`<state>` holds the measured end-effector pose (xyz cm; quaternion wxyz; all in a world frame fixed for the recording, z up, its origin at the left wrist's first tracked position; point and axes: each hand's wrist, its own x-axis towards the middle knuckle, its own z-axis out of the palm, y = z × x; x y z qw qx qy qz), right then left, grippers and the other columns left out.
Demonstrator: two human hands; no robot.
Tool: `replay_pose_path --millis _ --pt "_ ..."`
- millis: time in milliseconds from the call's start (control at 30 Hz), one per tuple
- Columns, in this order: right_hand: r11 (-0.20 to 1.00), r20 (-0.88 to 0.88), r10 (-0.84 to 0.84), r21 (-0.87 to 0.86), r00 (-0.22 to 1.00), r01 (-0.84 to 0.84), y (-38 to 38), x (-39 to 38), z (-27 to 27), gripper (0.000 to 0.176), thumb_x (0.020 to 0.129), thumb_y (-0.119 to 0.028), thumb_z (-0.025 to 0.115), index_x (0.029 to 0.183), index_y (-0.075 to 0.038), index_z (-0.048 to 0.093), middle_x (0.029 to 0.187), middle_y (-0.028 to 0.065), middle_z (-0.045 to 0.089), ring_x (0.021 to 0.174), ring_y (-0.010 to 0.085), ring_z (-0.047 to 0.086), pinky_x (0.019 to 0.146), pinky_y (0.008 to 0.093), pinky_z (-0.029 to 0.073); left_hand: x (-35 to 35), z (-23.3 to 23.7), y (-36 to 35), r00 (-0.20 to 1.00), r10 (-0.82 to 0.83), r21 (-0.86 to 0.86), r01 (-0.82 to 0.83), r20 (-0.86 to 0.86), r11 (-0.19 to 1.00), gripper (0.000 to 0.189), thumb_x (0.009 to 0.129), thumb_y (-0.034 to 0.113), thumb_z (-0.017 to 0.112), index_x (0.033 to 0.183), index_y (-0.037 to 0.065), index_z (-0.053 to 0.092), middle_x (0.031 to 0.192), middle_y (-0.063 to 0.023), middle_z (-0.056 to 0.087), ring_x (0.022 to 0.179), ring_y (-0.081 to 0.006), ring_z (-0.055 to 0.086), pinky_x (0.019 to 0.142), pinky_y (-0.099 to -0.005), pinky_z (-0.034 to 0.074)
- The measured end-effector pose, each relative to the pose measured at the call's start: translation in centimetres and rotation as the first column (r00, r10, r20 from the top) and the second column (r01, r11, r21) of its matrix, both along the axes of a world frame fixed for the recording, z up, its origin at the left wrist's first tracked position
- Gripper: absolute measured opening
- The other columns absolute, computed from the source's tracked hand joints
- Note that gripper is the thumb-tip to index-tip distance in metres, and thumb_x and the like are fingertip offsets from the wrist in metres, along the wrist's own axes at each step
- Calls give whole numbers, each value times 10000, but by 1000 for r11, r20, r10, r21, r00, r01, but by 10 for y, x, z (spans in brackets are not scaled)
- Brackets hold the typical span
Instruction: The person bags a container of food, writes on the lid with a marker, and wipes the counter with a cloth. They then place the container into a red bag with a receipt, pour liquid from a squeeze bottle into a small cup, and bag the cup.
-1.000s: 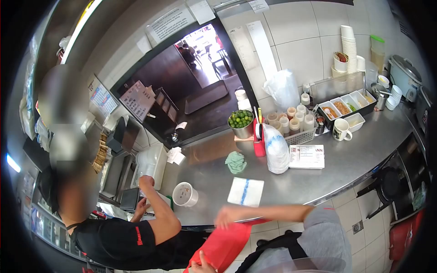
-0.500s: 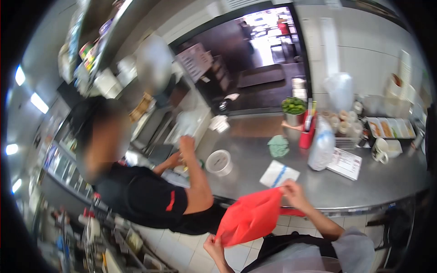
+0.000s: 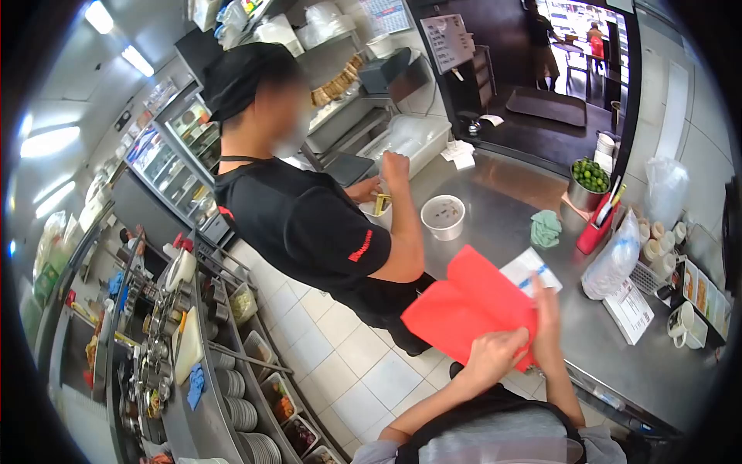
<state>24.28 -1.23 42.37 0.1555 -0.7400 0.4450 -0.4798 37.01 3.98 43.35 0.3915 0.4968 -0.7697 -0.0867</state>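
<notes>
A red cloth or bag (image 3: 475, 305) hangs in front of me near the counter's edge, its top spread in two lobes. My left hand (image 3: 495, 357) is closed on its lower right part. Just right of it, my right hand (image 3: 546, 317) is raised with its fingers pointing up, against the red item's right edge; blur hides whether it grips. Behind the red item, a white sheet with a blue stripe (image 3: 532, 271) lies on the steel counter (image 3: 502, 193). A white tub (image 3: 443, 217) stands beyond it.
A co-worker in black (image 3: 309, 209) stands at the left, hands over a small container. On the counter are a green cloth (image 3: 546, 229), a red holder (image 3: 593, 230), a bag-wrapped stack (image 3: 610, 267) and a pot of limes (image 3: 588, 182). Shelves with plates (image 3: 236, 398) run lower left.
The view has swung left. My hands were apart, stretching the red item between them; now they are close together at its right side. The co-worker still works over the container.
</notes>
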Motion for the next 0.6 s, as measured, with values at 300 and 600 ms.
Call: replay_pose_path --millis 300,600 --pt "924 339 -309 -114 889 364 -5 -60 3 382 616 123 446 963 7 556 823 90 436 766 209 449 651 266 375 71 -28 -7 856 511 293 -470 -78 832 198 749 19 567 932 82 521 838 -59 573 834 -243 586 635 -306 484" --pt "936 704 -269 353 657 4 -28 -102 -44 94 790 9 570 865 -33 533 830 16 555 762 105 536 663 237 441 111 -92 42 668 102 664 687 -737 296 457 825 96 582 1236 -33 431 1173 -76 542 993 -136 552 853 -254 430"
